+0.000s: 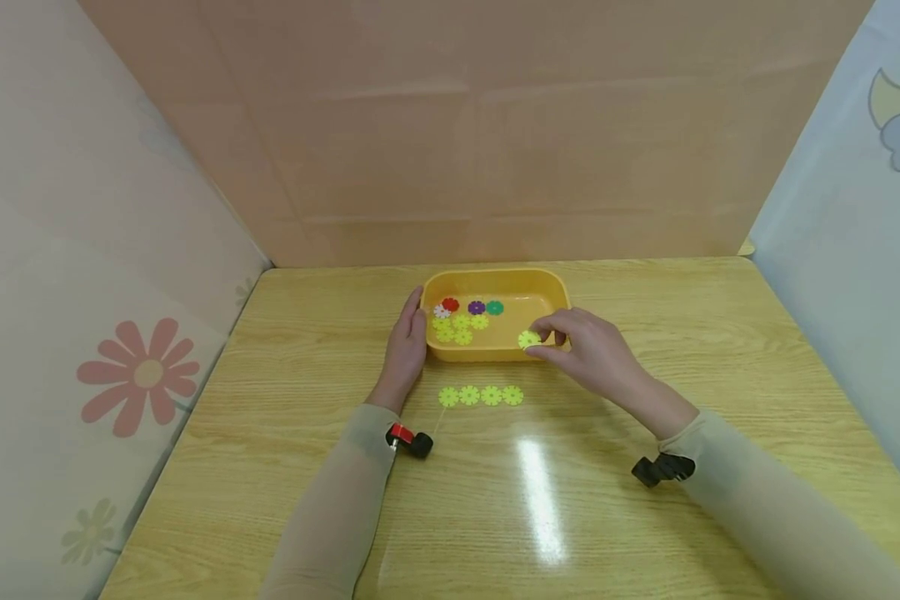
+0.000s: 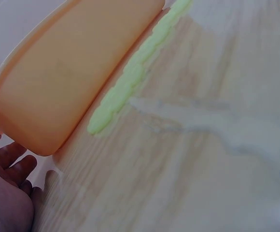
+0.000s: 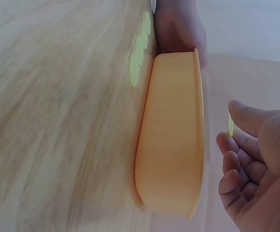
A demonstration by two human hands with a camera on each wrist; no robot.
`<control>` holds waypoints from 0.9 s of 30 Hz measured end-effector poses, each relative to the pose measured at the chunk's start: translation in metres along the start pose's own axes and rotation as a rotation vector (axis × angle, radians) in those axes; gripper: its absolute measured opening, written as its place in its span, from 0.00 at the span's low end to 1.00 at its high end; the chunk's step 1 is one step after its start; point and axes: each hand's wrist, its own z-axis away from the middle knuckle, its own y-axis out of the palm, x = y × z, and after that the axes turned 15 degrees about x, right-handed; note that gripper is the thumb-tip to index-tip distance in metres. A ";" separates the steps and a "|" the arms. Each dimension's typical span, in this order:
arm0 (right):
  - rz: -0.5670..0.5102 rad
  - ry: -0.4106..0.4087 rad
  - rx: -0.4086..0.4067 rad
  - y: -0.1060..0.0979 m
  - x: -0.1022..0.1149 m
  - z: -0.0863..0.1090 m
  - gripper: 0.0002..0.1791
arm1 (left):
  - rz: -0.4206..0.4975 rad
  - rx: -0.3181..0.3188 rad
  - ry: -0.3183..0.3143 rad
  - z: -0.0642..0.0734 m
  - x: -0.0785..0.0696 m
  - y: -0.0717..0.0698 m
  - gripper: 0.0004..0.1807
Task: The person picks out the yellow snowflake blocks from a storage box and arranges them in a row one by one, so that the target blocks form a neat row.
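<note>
A yellow plastic tray (image 1: 487,355) stands on the wooden table. My right hand (image 1: 596,348) pinches a yellow snowflake disc (image 1: 528,339) between thumb and index finger, above the tray's near right corner. The right wrist view shows this disc edge-on. Against the tray's left end rests my left hand (image 1: 405,348), its fingers along the outside wall. Inside the tray lie several yellow discs (image 1: 461,322), with a red disc (image 1: 450,305), a white disc (image 1: 442,311), a purple disc (image 1: 476,307) and a green disc (image 1: 495,307). In front of the tray, several yellow discs form a row (image 1: 480,396).
The wooden table (image 1: 285,467) reaches back to a brownish cloth (image 1: 487,150). Pale patterned sheets hang at the left (image 1: 37,250) and right (image 1: 855,242). A bright reflection lies on the tabletop in front of the row.
</note>
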 end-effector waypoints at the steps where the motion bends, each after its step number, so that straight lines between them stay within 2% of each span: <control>1: 0.003 -0.001 0.003 0.000 0.000 0.002 0.15 | 0.002 -0.001 -0.001 0.000 0.000 0.000 0.32; 15: 0.026 -0.037 0.046 0.012 -0.007 0.026 0.12 | 0.013 0.008 -0.007 -0.002 0.001 -0.001 0.32; 27: 0.030 -0.049 0.131 0.028 -0.018 0.033 0.12 | 0.004 0.002 -0.009 -0.001 -0.001 -0.001 0.32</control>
